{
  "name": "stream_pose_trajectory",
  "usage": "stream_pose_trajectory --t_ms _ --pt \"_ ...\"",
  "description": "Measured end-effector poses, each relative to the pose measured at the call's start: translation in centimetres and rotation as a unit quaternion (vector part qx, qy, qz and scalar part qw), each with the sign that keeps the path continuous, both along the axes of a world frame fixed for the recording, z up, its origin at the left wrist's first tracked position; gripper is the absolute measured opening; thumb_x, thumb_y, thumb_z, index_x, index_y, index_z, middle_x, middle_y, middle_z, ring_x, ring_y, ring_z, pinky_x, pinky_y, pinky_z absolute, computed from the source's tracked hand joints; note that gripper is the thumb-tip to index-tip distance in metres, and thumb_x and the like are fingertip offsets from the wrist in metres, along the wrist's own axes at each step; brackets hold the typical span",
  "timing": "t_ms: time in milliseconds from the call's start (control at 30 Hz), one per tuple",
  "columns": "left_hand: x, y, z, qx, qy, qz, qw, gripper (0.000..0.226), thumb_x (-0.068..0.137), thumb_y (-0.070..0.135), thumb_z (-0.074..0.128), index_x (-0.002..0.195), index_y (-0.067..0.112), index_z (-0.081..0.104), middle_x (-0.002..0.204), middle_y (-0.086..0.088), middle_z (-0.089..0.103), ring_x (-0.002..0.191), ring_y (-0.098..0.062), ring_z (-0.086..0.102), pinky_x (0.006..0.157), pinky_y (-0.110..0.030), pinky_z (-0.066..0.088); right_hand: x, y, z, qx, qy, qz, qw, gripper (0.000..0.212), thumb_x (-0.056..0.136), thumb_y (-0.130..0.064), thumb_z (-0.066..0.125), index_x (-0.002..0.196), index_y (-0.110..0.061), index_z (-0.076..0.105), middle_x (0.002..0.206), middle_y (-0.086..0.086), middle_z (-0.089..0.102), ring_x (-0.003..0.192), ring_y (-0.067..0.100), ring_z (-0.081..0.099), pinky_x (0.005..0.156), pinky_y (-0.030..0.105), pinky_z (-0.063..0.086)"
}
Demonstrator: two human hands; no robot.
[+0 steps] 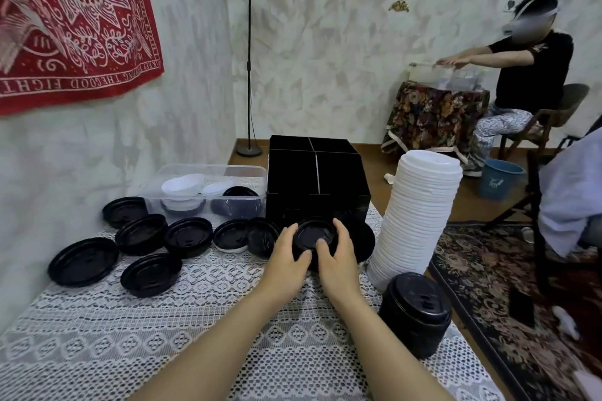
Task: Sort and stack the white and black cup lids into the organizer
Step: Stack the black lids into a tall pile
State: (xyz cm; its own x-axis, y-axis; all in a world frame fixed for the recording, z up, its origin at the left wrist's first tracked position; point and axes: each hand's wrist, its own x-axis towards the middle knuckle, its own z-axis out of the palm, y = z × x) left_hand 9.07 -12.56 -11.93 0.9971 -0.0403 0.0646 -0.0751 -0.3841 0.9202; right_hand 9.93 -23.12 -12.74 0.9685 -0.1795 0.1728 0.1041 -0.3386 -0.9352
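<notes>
A black lid (314, 232) lies just in front of the black organizer (316, 179), which has four compartments. My left hand (288, 259) and my right hand (338, 255) both grip this lid, fingers curled round its left and right rim. Several loose black lids (141, 234) lie spread over the table to the left. A tall leaning stack of white lids (420, 215) stands to the right. A short stack of black lids (417, 312) sits near the right table edge.
A clear plastic tub (202, 189) with white and black lids stands left of the organizer. The lace tablecloth (163, 335) covers the table. Its right edge drops to a patterned carpet (488, 270). Another person (527, 75) sits at the back right.
</notes>
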Motion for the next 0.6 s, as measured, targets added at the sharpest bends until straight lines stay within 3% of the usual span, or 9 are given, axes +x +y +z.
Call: stream_pose_trajectory --t_ms 200,333,467,600 --pt "0.1 0.1 0.2 -0.054 0.024 0.007 0.998 0.056 0.1 0.022 0.046 0.15 0.027 0.021 0.153 0.003 0.029 0.125 -0.006 0.035 0.095 -0.022 0.03 0.3 0.2 0.3 -0.036 0.04 -0.005 0.999 0.057 0.101 -0.031 0.041 0.152 -0.024 0.018 0.155 0.003 0.026 0.135 0.023 0.037 0.104 0.036 0.035" --pt "-0.3 0.3 0.5 -0.082 0.035 0.014 0.996 0.054 0.1 0.019 0.046 0.149 0.027 0.025 0.152 0.0 0.032 0.137 -0.011 0.029 0.097 -0.022 0.028 0.3 0.4 0.7 -0.063 0.062 -0.003 0.996 0.058 0.1 -0.033 0.04 0.152 -0.025 0.016 0.152 0.005 0.031 0.129 0.026 0.043 0.098 0.037 0.038" --pt "-1.0 0.9 0.9 -0.084 0.022 0.014 0.996 0.051 0.1 0.016 0.046 0.147 0.024 0.028 0.145 0.003 0.036 0.119 0.001 0.029 0.095 -0.02 0.028 -0.4 1.1 1.0 -0.066 0.068 0.005 0.996 0.059 0.098 -0.034 0.043 0.151 -0.027 0.018 0.148 0.003 0.037 0.125 0.025 0.046 0.097 0.038 0.041" --pt "-2.1 2.4 1.0 -0.093 0.015 0.022 0.995 0.048 0.099 0.016 0.048 0.144 0.025 0.033 0.135 0.009 0.04 0.119 0.0 0.032 0.097 -0.023 0.031 -1.5 2.2 1.1 -0.049 0.063 0.027 0.996 0.06 0.095 -0.036 0.045 0.148 -0.028 0.021 0.141 0.002 0.045 0.12 0.023 0.05 0.101 0.046 0.044"
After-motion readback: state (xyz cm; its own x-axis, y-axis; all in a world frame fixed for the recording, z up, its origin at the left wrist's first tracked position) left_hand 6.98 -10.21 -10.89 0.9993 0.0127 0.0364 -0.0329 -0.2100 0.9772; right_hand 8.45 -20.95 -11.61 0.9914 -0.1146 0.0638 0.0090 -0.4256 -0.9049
